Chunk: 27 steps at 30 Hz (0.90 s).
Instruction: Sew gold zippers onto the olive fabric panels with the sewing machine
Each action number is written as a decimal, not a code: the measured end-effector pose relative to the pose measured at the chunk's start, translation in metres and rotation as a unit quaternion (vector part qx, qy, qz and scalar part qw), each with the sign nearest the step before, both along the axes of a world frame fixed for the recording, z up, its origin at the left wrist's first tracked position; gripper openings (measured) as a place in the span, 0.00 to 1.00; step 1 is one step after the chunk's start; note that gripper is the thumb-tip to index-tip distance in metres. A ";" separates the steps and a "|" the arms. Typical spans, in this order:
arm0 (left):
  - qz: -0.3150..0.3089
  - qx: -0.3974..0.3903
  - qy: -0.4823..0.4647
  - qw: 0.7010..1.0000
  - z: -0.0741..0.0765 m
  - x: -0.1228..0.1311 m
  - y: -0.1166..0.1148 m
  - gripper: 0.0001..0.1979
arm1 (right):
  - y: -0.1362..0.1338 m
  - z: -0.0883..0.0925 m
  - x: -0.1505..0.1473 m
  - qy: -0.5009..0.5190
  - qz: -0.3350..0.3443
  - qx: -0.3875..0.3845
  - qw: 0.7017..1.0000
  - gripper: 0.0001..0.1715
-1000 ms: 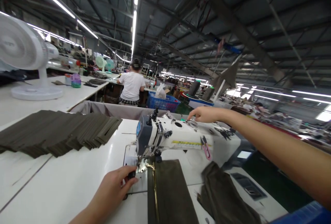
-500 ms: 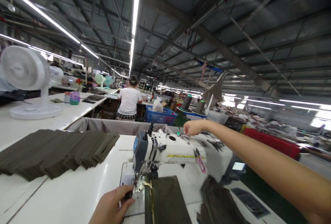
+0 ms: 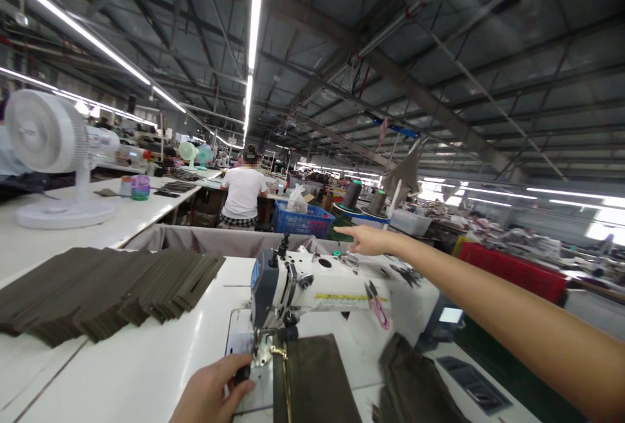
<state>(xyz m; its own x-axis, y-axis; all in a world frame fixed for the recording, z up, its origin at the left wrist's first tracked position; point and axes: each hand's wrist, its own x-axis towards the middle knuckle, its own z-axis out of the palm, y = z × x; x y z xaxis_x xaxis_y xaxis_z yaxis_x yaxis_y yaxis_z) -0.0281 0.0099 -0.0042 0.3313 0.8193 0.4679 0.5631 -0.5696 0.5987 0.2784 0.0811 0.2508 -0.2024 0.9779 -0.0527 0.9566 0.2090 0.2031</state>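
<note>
A white sewing machine (image 3: 317, 283) stands on the white table (image 3: 122, 364). A dark olive fabric piece with a brass zipper (image 3: 312, 384) lies under its needle. My left hand (image 3: 212, 390) rests on the table by the presser foot, fingers pinched on a small dark thing I cannot make out. My right hand (image 3: 366, 239) reaches over the machine's top, index finger stretched out to the left, other fingers curled. Small metal items (image 3: 349, 259) lie on the machine top just below it.
A fanned stack of dark fabric strips (image 3: 107, 289) covers the table's left. More dark fabric (image 3: 415, 387) lies at the right. Pink snips (image 3: 375, 302) hang on the machine. A white fan (image 3: 49, 150) stands far left. A person in a white shirt (image 3: 243, 192) sits beyond; blue basket (image 3: 303, 218) nearby.
My right hand has lifted slightly off the machine top and its index finger now points left. My left hand stays by the presser foot. The view has tilted up a little.
</note>
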 end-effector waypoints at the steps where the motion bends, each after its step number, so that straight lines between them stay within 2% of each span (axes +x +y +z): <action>1: -0.003 -0.002 -0.002 1.000 0.000 0.000 0.000 0.11 | 0.000 -0.001 0.000 -0.001 -0.004 0.012 1.000 0.38; 3: -0.009 -0.006 -0.005 1.000 0.002 0.000 0.000 0.10 | 0.000 -0.003 0.001 -0.008 -0.013 0.031 0.999 0.37; 7: -0.011 -0.022 0.008 1.000 0.006 0.001 -0.001 0.11 | 0.000 -0.004 0.003 -0.023 -0.005 0.003 1.000 0.17; 10: -0.009 -0.033 0.026 0.999 0.009 0.000 -0.001 0.12 | -0.001 -0.003 0.006 -0.028 -0.002 -0.036 0.999 0.08; 14: -0.008 -0.036 0.030 0.999 0.008 0.001 0.000 0.12 | -0.002 0.000 0.010 -0.018 0.002 -0.090 0.996 0.09; 17: -0.014 -0.034 0.021 0.999 0.005 0.002 0.002 0.12 | 0.000 0.005 0.009 0.012 -0.004 -0.096 0.995 0.10; 22: -0.008 -0.029 -0.021 0.999 0.008 -0.001 0.000 0.13 | -0.002 0.011 -0.006 0.152 -0.016 -0.022 0.988 0.06; 25: 0.015 -0.041 -0.103 0.994 0.016 0.001 -0.012 0.17 | -0.022 0.003 -0.015 0.288 -0.024 0.002 0.957 0.09; 27: 0.006 -0.082 -0.155 0.984 0.024 0.011 -0.022 0.20 | -0.043 -0.012 -0.019 0.383 -0.031 -0.006 0.923 0.14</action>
